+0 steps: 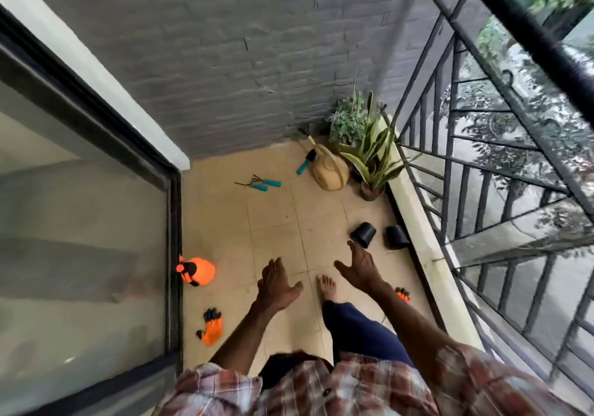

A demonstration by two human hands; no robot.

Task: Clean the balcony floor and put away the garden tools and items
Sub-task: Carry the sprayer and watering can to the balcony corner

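While left hand (278,283) and right hand (360,267) hover empty, fingers spread, the tipped black pot (363,235) looks light, stiff, best gripped by its rim.

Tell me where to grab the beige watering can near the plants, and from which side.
Grip the arched handle on top of the watering can, coming from above on the open floor side. The potted plants crowd its right side, and its thin spout slants toward the wall.
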